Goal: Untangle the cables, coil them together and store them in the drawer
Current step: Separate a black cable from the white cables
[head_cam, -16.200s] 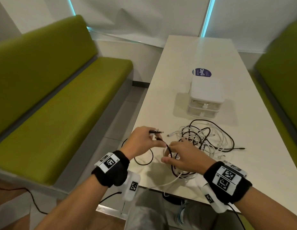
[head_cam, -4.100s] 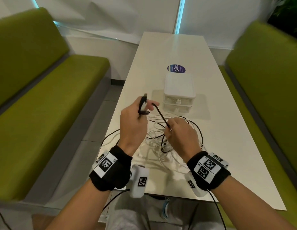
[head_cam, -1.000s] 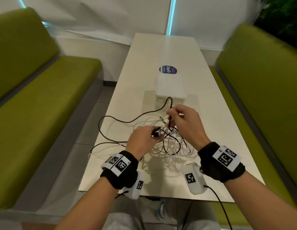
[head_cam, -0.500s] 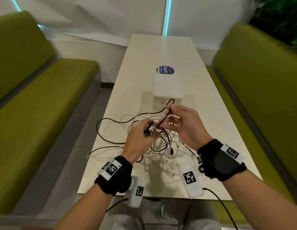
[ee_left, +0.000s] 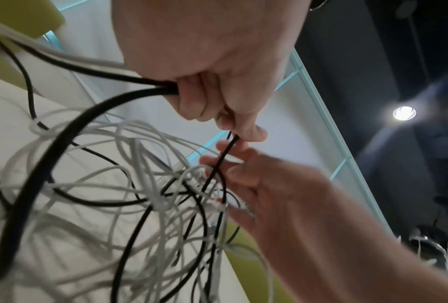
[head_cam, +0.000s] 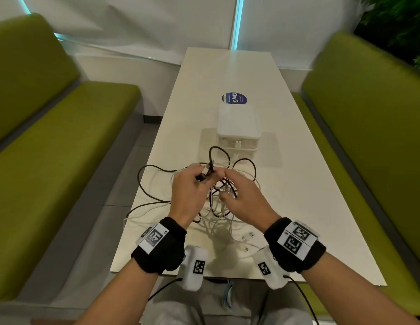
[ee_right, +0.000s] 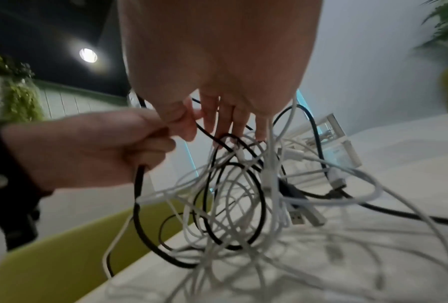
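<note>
Head view: the left hand (head_cam: 189,192) grips the black cable (head_cam: 210,160) above the cable tangle (head_cam: 222,207), just in front of the drawer unit (head_cam: 238,127).

Left wrist view: its fingers (ee_left: 191,102) clench doubled black strands.

Right wrist view: the right hand (ee_right: 217,61) pinches a thin black strand above the tangle.

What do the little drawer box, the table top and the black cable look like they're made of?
Drawer box: seemingly plastic, milky white lid, see-through drawer fronts in the right wrist view.
Table: smooth cream top with a soft sheen, perhaps laminate; cannot say for sure.
Black cable: flexible matt black sheath, probably rubber or plastic; the left hand grips it.
</note>
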